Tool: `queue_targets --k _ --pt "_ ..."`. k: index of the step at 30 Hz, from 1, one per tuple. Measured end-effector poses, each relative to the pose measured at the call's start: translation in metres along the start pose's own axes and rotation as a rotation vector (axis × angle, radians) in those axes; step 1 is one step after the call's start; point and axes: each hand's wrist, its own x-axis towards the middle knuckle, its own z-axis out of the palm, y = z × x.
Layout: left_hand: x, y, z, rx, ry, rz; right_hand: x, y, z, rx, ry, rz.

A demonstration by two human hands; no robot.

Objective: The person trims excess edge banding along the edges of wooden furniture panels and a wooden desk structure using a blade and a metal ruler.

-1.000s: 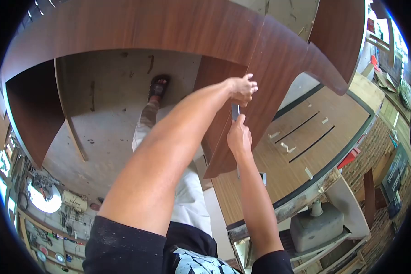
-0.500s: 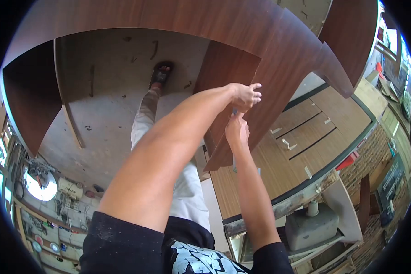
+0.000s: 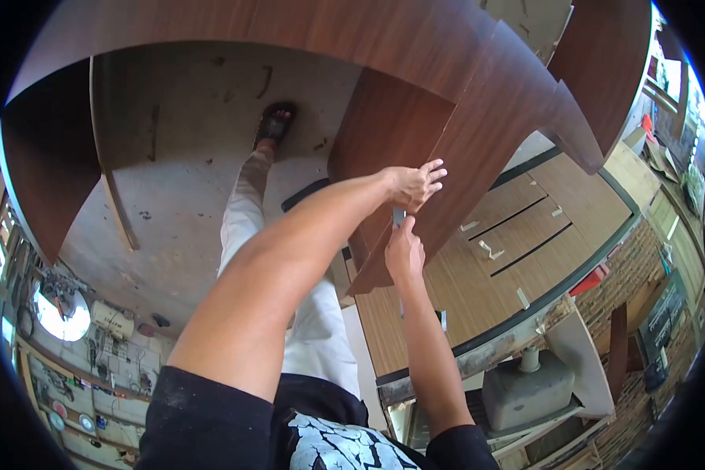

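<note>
My left hand (image 3: 417, 186) rests over the joint of the dark red-brown wood panel (image 3: 478, 149), with some fingers stretched out and apart. Just below it, my right hand (image 3: 405, 251) is closed round a narrow, flat metal tool (image 3: 399, 217). The tool's upper end lies against the panel edge, close under my left palm; whether the left hand touches it is hidden. A thin seam runs along the panel above the hands.
Behind the panel lies a light brown board (image 3: 462, 290) with black slots and small white pieces. A grey container (image 3: 529, 392) stands at the lower right. My sandalled foot (image 3: 276, 124) is on the concrete floor (image 3: 172, 204). Tools line the lower left.
Both hands have shifted down along the panel edge, with the right hand still round the metal tool. The camera view has also moved slightly.
</note>
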Motion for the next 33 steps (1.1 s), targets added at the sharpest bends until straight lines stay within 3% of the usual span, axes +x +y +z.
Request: queue_targets --k 5,6,8,10,14,16,18,19,20,21,23,24,26,27,30,33 --pt "0.0 0.005 0.019 0.01 0.104 -0.013 0.011 0.001 0.027 0.029 0.026 0.021" --pt "-0.003 0.006 0.023 -0.121 0.161 0.025 0.003 0.004 0.022 0.008 0.036 -0.026" --pt "0.001 0.013 0.032 -0.122 0.03 0.248 -0.016 0.008 0.012 -0.069 -0.051 -0.018" --pt "-0.006 0.014 0.012 -0.125 -0.125 0.241 -0.022 0.014 0.019 -0.094 -0.049 -0.004" --pt "-0.003 0.02 0.022 -0.199 -0.044 0.174 0.009 0.02 0.064 -0.072 0.04 0.018" --pt "-0.006 0.024 0.019 -0.211 -0.008 0.125 -0.007 0.015 0.041 -0.05 0.03 -0.023" --pt "-0.033 0.035 0.027 -0.227 0.508 -0.27 -0.015 0.019 0.034 -0.069 0.005 -0.051" --pt "-0.061 0.03 -0.018 -0.492 0.375 -0.482 -0.016 0.022 0.035 -0.037 0.05 -0.108" --pt "-0.082 0.047 -0.009 -0.685 0.406 -0.86 -0.021 0.027 0.038 -0.001 0.091 -0.152" --pt "-0.098 0.084 0.012 -0.524 0.444 -1.193 -0.016 0.03 0.044 0.024 0.071 -0.149" --pt "-0.098 0.163 0.062 -0.803 0.157 -1.516 -0.004 0.028 0.053 -0.039 0.203 -0.181" --pt "-0.098 0.189 0.091 -1.286 0.187 -1.366 0.011 0.039 0.067 0.087 0.149 -0.119" --pt "-0.068 0.218 0.067 -1.638 0.316 -1.428 0.016 0.043 0.069 0.174 0.189 -0.193" --pt "-0.056 0.226 0.067 -1.644 0.309 -1.436 0.015 0.043 0.068 0.197 0.194 -0.209" --pt "-0.027 0.236 0.071 -1.683 0.74 -1.715 0.018 0.043 0.066 0.229 0.216 -0.271" --pt "-0.029 0.225 0.112 -1.636 0.689 -1.796 0.0 0.022 0.044 0.329 0.058 -0.127"
